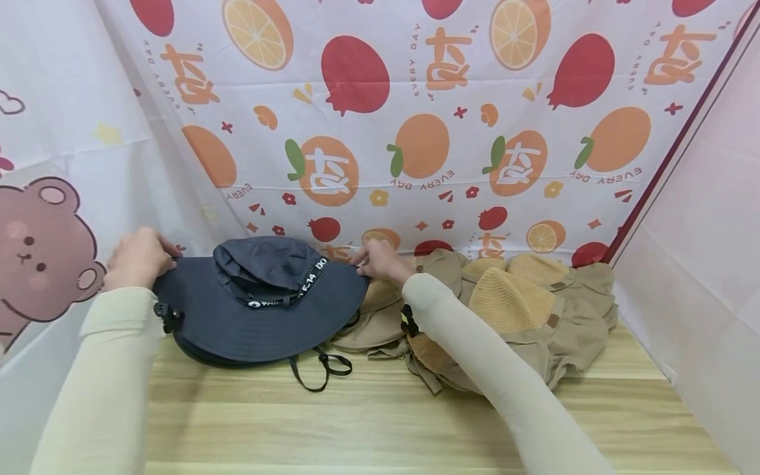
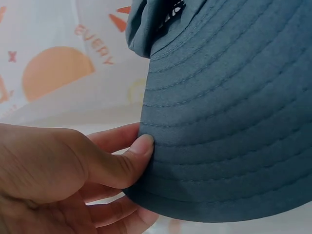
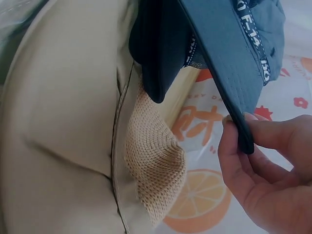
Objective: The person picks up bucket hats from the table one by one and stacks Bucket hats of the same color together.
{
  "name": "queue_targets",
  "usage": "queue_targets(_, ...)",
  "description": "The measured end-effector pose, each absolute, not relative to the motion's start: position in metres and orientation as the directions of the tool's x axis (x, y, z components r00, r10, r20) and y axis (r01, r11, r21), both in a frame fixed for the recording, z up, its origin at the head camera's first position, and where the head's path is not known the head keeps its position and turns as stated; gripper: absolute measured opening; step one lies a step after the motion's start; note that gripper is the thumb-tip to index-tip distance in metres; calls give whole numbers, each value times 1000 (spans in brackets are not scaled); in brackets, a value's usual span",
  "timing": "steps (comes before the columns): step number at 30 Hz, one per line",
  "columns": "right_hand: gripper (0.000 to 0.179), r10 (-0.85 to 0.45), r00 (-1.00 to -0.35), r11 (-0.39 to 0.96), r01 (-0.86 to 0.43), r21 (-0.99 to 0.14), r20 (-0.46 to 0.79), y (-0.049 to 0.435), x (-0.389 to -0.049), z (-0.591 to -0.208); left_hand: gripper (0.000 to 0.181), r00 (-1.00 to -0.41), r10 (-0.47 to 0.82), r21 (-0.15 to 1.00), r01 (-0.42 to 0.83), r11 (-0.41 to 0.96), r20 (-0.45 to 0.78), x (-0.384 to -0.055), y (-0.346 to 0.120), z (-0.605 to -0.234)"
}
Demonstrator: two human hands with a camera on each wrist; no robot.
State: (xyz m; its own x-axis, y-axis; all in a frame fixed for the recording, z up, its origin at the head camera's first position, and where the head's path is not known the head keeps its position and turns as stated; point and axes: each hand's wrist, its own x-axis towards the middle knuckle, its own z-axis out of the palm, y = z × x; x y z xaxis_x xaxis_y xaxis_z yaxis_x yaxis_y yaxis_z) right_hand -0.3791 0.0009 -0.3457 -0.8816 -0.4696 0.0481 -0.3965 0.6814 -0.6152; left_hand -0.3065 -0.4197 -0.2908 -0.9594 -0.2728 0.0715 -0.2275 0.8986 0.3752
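A dark blue-grey sun hat [image 1: 261,333] with a wide stitched brim and a lettered band is stretched between both hands. My left hand [image 1: 135,258] pinches the brim's left edge, thumb on top, as the left wrist view shows closely. On the opposite side, my right hand [image 1: 386,261] pinches the brim between thumb and fingers. Under this hat lies another dark hat [image 3: 158,68], mostly covered by it in the head view. A black cord [image 1: 325,377] with a toggle trails onto the table.
Several khaki hats [image 1: 584,310] with straw-coloured mesh crowns [image 1: 505,300] are heaped on the right, partly behind my right forearm. The wooden table [image 1: 309,429] meets a fruit-printed curtain [image 1: 410,86] at the back. White sheets flank both sides, one with a bear print [image 1: 44,251].
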Motion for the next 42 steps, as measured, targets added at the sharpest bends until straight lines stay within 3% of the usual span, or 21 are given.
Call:
queue_targets(10,23,-463,-885,711,-402,-577,46,-5,-383,-358,24,-935,-296,369,-210,905,195,-320,-415,-315)
queue_targets(18,26,-505,-863,749,-439,-496,0,-8,-388,-363,25,-915,-377,397,-296,869,143,-327,-411,-329)
queue_targets(27,26,-481,-875,754,-442,-486,51,-12,-386,-376,25,-908,-334,317,-248,915,252,-336,-411,-349)
queue_targets(34,30,-499,-862,764,-486,-424,88,-16,-391,-384,24,-920,-322,309,-246,919,222,-340,-414,-358)
queue_targets(42,28,-431,-901,831,-415,-370,43,-23,-389,-386,21,-917,-327,330,-243,912,229,-346,-416,-368)
